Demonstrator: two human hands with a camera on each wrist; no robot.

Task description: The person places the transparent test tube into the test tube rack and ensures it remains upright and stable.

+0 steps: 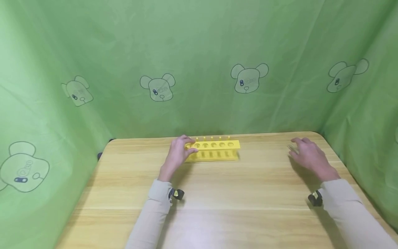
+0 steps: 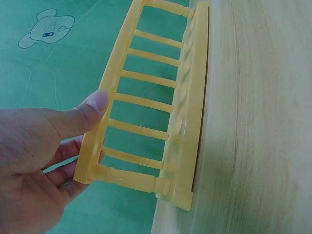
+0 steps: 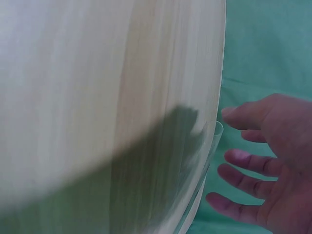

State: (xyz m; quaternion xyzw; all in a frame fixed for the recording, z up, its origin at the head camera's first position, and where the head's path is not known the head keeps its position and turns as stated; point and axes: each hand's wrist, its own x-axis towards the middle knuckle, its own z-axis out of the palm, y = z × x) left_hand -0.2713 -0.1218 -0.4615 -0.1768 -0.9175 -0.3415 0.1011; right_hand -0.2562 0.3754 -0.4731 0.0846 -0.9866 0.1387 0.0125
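Observation:
A yellow test tube rack stands upright near the far edge of the table, with a row of round holes in its top and short pegs behind. My left hand holds the left end of its top plate. In the left wrist view, the thumb presses on the plate while the other fingers reach behind it. On the right, my right hand hovers with loosely bent, spread fingers beside a clear glass test tube. In the right wrist view a gap shows between the fingertips and the tube.
The wooden table has a rounded far right corner. Behind it and at both sides hangs a green curtain with printed bear heads. Each wrist wears a small black camera, one at the left cuff and one at the right.

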